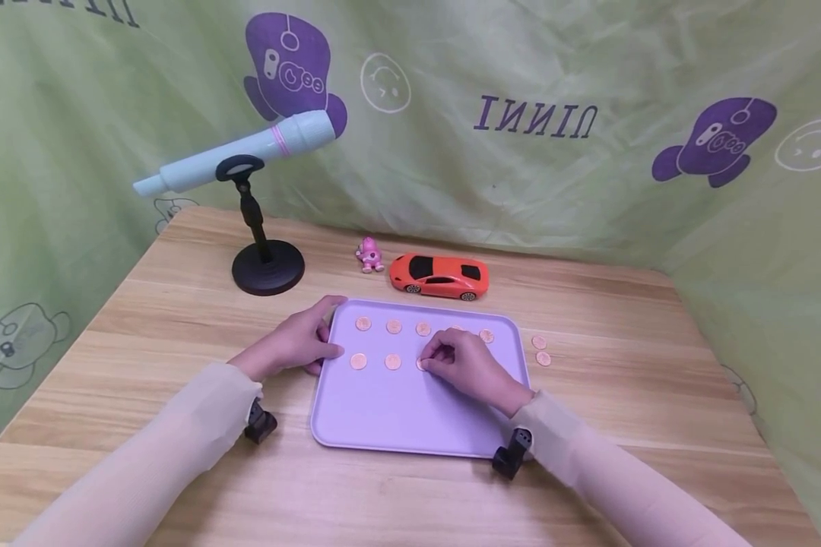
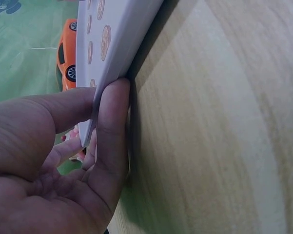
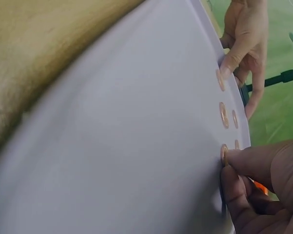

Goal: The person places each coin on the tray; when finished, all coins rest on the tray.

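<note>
A light purple tray (image 1: 397, 418) lies on the wooden table. My left hand (image 1: 297, 342) grips its left rim, thumb over the edge and fingers beneath, as the left wrist view shows. My right hand (image 1: 472, 368) is over the tray, pinching a copper-coloured coin (image 3: 224, 155) between thumb and fingertip at the tray's surface. Several like coins (image 1: 393, 327) form a back row along the far side, one partly hidden behind the right hand. Nearer to me, two coins (image 1: 392, 362) lie in a second row, left of the pinched one.
Two loose coins (image 1: 543, 358) lie on the table right of the tray. Behind it stand an orange toy car (image 1: 439, 276) and a small pink figurine (image 1: 369, 255). A light blue toy microphone (image 1: 246, 154) rests on a black stand (image 1: 268, 267) at back left, before a green curtain (image 1: 451, 182).
</note>
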The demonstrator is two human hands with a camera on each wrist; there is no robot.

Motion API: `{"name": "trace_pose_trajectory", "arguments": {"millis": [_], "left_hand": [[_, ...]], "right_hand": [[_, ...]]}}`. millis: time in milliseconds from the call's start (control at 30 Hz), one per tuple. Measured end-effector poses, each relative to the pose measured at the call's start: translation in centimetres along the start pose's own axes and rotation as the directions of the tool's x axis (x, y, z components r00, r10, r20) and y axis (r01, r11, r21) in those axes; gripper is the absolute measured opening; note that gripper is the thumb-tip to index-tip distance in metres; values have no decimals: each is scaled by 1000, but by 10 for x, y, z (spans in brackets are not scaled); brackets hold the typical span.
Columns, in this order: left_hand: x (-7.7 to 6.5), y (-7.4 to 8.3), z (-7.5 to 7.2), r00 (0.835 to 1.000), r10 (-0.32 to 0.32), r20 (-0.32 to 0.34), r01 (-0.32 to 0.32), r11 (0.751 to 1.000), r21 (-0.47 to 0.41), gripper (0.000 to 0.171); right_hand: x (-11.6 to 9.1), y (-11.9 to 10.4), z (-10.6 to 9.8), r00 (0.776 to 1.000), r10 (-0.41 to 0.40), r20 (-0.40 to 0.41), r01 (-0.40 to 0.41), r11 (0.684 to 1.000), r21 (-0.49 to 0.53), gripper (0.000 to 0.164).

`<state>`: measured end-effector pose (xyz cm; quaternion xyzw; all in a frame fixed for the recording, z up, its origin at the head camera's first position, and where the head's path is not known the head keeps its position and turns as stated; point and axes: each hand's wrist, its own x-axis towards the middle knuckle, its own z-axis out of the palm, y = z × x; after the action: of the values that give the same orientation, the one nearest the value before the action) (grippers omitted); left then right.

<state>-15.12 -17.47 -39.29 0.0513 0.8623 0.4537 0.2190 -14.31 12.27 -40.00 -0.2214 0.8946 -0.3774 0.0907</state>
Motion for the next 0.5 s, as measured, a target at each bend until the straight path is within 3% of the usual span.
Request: {"name": "trace_pose_trajectory", "arguments": {"millis": [233,500], "left_hand": [[-1,1,0,1000,-1,3,1,1000,4,83],[-2,2,0,1000,0,3,-1,1000,14,83]], "right_hand": [[-8,10,-12,998,31,-58,-31,999,8,5],[-28,29,-40,985,112,-135,-110,994,21,8]]}}
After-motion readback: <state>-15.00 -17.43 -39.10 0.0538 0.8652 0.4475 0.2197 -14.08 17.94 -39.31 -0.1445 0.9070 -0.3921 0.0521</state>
